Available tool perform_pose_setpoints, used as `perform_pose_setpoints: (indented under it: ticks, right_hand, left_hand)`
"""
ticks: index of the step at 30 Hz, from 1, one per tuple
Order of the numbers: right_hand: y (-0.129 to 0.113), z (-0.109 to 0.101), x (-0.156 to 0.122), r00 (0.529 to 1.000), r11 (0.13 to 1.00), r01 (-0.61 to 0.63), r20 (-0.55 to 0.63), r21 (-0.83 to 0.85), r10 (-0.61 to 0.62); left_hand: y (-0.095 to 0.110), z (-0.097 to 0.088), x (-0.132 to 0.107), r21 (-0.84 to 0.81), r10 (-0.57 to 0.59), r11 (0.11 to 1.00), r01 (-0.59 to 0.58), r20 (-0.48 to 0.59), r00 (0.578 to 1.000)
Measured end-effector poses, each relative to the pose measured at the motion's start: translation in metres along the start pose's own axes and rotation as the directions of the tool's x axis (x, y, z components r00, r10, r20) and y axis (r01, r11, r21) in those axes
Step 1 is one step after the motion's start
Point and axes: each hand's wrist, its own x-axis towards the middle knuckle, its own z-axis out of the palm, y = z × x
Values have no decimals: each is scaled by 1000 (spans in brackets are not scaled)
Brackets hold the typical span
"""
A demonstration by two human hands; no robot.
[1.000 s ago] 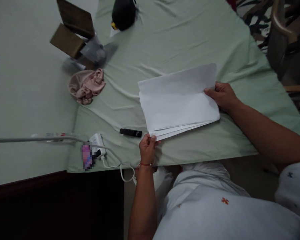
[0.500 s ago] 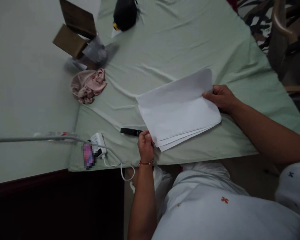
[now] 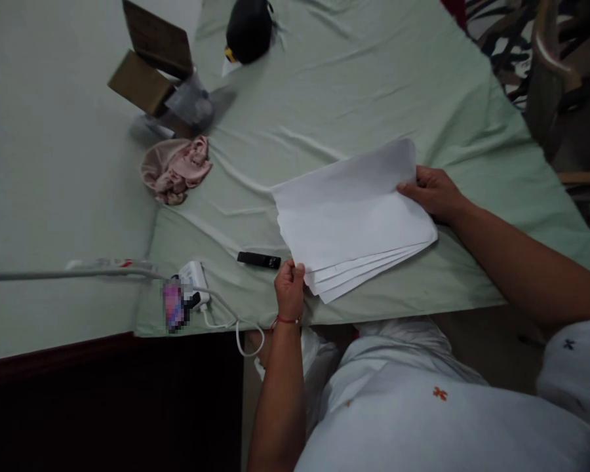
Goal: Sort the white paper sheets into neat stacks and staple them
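Observation:
A stack of several white paper sheets (image 3: 354,216) lies fanned on the pale green cloth (image 3: 354,85) over the table. My left hand (image 3: 289,290) pinches the near left corner of the stack, fingers closed. My right hand (image 3: 433,191) grips the far right edge of the stack, thumb on top of the sheets. A small black stick-shaped device (image 3: 258,260) lies on the cloth just left of my left hand.
A crumpled pink cloth (image 3: 176,168) lies at the left. Behind it stand an open brown box (image 3: 147,65) and a black rounded object (image 3: 248,27). A white charger with cable (image 3: 196,298) sits at the near edge. A wooden chair (image 3: 555,72) stands at the right.
The stack has fanned out more at its near edge. My left hand shifted slightly along the near corner. My right hand stayed on the far right edge.

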Motion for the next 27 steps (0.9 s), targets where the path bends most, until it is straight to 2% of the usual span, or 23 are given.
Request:
perform_pose_setpoints:
  ticks: [3,5,12,16,18,20,23,27]
  right_hand:
    - [1,0,1,999,1000,20,-29,15,-19]
    - [2,0,2,999,999,21,-45,24,-20]
    - [3,0,2,1000,987,17,-9,159,-16]
    - [5,1,3,1000,973,16,1,231,-16]
    - [6,1,4,1000,970,17,-4,243,-16]
    - [7,1,4,1000,968,16,-11,251,-14]
    - [4,2,3,1000,965,15,-8,263,-13]
    - [-3,2,-1,997,953,22,59,302,-42]
  left_hand:
    - [3,-1,0,-43,-21,999,25,86,996]
    - [3,-2,0,-61,-28,998,35,102,994]
    - [-5,-6,-1,-14,-44,999,44,15,999]
    - [-3,-3,-1,-3,-28,1000,28,5,1000]
    - [1,0,0,-71,-17,997,16,-9,1000]
    - [6,3,1,-205,-20,979,13,-31,999]
    - [14,7,6,-384,-92,919,87,6,996]
    - [23,14,17,-351,-129,929,118,-8,992]
